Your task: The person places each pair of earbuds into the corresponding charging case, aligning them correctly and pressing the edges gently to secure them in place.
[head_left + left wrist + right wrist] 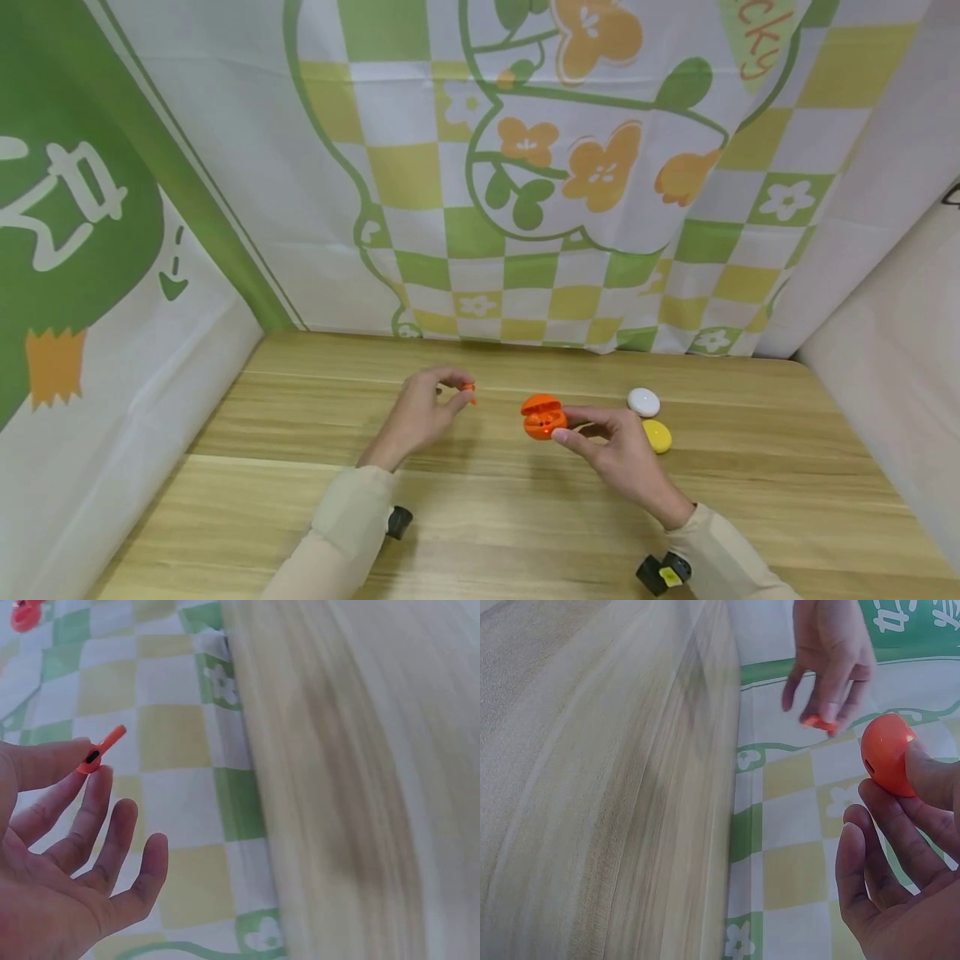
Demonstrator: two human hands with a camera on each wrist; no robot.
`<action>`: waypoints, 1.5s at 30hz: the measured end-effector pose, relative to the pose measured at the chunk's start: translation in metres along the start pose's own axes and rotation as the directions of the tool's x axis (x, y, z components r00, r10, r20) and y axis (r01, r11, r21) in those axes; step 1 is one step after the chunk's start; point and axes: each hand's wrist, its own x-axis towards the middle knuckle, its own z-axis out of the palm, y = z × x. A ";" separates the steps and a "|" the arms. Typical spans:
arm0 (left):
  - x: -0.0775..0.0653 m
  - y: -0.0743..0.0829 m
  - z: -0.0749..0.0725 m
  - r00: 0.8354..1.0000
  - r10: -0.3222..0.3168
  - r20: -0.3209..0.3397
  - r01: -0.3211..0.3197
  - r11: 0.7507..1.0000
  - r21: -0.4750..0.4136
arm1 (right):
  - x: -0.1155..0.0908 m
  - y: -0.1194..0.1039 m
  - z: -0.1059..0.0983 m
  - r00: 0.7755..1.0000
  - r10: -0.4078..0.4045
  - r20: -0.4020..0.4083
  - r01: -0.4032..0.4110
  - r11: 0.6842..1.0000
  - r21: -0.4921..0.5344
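My left hand pinches a small orange earbud between thumb and fingertips, above the table. The earbud has a short stem and a dark oval patch, and its stem points away from the palm in the left wrist view. To the right, my right hand holds a round orange earbud case by its side, between thumb and fingers. The case's lid is raised, and small dark spots show inside. In the right wrist view the glossy outside of the case is visible, while its inside is hidden.
A white round case and a yellow round case lie on the wooden table, beyond and beside my right hand. A checkered cloth hangs along the table's back edge. White and green cloth walls the left side.
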 end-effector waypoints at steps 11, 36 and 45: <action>-0.007 0.030 -0.007 0.993 0.117 -0.015 -0.116 0.993 0.016 | 0.000 -0.002 0.001 1.000 0.012 -0.005 -0.012 1.000 -0.020; -0.013 0.085 0.015 0.930 0.365 0.048 -0.368 0.922 0.118 | 0.002 -0.001 0.004 0.999 -0.051 -0.002 0.051 0.999 -0.006; -0.013 0.090 0.021 0.931 0.357 0.075 -0.365 0.913 0.182 | 0.002 -0.001 0.004 0.999 -0.045 0.001 0.045 0.999 0.009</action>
